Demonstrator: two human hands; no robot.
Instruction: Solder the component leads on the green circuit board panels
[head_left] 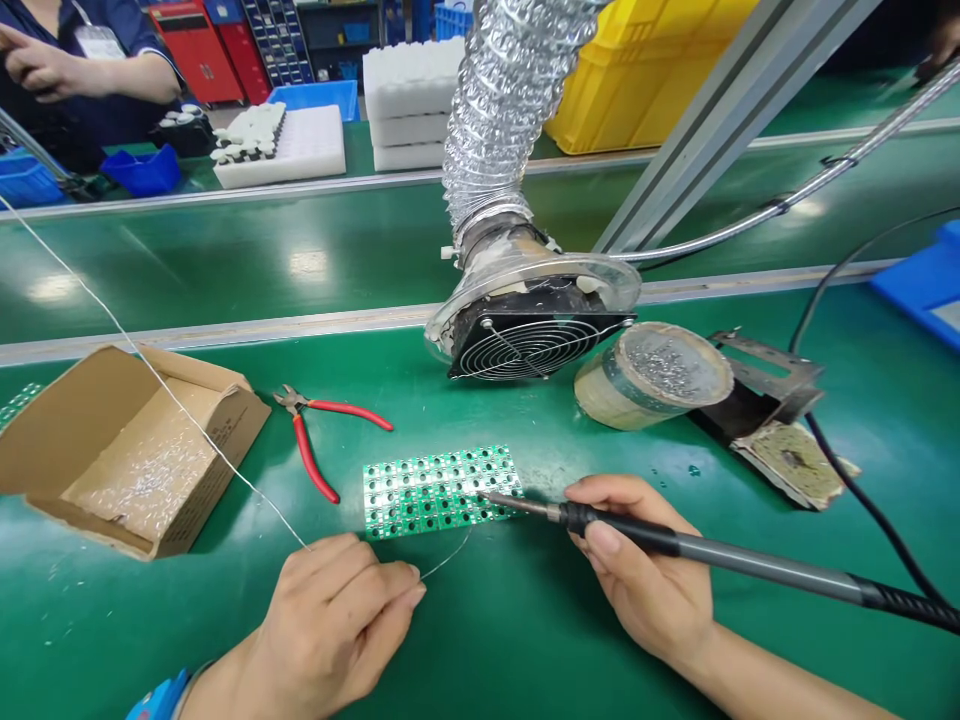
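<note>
A green circuit board panel (441, 490) with rows of dark round spots lies flat in front of me. My right hand (652, 570) grips a soldering iron (735, 556), whose tip reaches over the panel's right part; I cannot tell whether it touches. Between thumb and fingers, my left hand (337, 620) pinches a thin solder wire (448, 556). One end of the wire runs toward the panel's lower edge, and the rest trails off to the upper left. Red-handled side cutters (319, 430) lie spread beyond my left hand.
An open cardboard box (142, 450) with metal scraps stands at left. A fume extractor fan (536, 345) hangs behind the panel. Right of it are a round tub (652, 375) and an iron stand (780, 420) with a sponge. A co-worker's hand (45, 65) shows across the bench.
</note>
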